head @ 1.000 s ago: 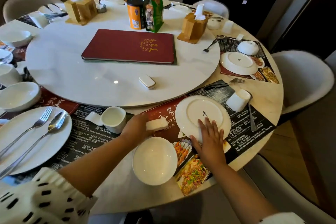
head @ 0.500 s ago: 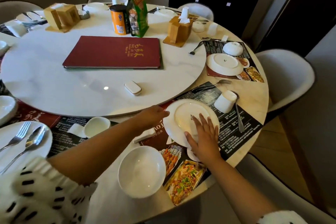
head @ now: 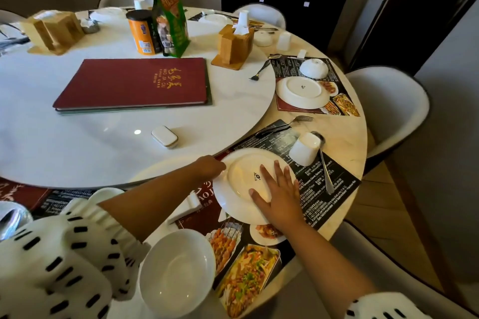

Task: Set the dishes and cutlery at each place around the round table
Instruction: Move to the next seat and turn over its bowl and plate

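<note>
A: Which step?
B: Past the white round ceramic bowl at the desk's near edge, the upside-down white ceramic plate: right hand fingers flat on it, left hand fingers gripping its rim.
A: Next?
B: Probably turning it face-up.

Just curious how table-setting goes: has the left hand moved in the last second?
Yes. The left hand moved away from the bowl, towards the turntable, and now holds the plate by its rim.
</note>
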A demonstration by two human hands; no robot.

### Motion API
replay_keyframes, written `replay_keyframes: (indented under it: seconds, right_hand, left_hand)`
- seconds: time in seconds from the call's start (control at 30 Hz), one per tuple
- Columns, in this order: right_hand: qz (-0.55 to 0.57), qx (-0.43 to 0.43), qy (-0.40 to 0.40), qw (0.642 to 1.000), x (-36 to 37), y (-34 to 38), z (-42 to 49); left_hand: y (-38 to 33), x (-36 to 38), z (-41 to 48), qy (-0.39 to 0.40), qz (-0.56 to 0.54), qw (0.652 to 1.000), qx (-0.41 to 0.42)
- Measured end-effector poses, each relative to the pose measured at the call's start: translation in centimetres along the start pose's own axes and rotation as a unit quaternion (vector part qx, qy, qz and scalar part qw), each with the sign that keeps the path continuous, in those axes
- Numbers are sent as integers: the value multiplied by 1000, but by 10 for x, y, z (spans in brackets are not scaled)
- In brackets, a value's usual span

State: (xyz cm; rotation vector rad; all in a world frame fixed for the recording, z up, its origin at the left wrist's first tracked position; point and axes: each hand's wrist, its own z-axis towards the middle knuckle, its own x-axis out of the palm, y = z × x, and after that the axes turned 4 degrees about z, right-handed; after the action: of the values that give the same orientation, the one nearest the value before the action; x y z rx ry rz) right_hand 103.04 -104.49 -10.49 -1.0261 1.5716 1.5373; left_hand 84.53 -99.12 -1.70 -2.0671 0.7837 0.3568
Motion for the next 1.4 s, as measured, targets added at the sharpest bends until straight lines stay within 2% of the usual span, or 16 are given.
replay_keyframes:
  seconds: [0.17, 0.3, 0.37, 0.43, 0.53, 0.6, 0.67, 0.73, 0.83, 0.87, 0.93, 1.07, 1.2, 1.4]
  right_hand:
    - [14, -18, 1, 1000, -2, -1, -3]
    - [105, -36, 20, 994, -15, -7, -7]
    - [124, -81, 31, 988, -24, -11, -15]
    - [112, -168, 23, 979, -29, -11, -24]
    - [59, -289, -85, 952, -26, -11, -33]
    - [50, -322, -154, 933, -28, -8, -30]
    - [67, -323, -196, 924, -38, -2, -25]
    - [119, -297, -221, 921, -53, 7, -21]
    - [231, -225, -223, 920, -75, 20, -20]
    - [257, -197, -226, 919, -82, 23, -20]
    - [312, -121, -220, 916, -91, 27, -20]
    - [389, 58, -213, 894, -94, 16, -11]
    - [371, 185, -136, 900, -80, -2, -8]
    - [208, 191, -87, 955, -61, -31, 1]
  left_hand:
    - [-1, 7, 2, 2, -68, 997, -21]
    - [-6, 4, -1, 16, -212, 977, -30]
    - [-9, 0, -5, 42, -273, 961, -26]
    - [-11, -3, -10, 50, -304, 951, -26]
    - [-12, -5, -15, 57, -328, 942, -40]
    - [-14, -6, -18, 55, -342, 937, -35]
    - [-16, -7, -19, 55, -392, 918, -27]
    - [-16, -5, -18, 48, -413, 909, -4]
    - [-13, 0, -22, 23, -261, 963, 63]
    - [-12, 2, -24, 22, -227, 970, 85]
    - [-11, 5, -28, 34, -195, 971, 131]
    - [-5, 6, -25, 43, -116, 982, 146]
    - [5, 9, -15, 36, -58, 992, 106]
    - [14, 23, -12, 58, -20, 995, 74]
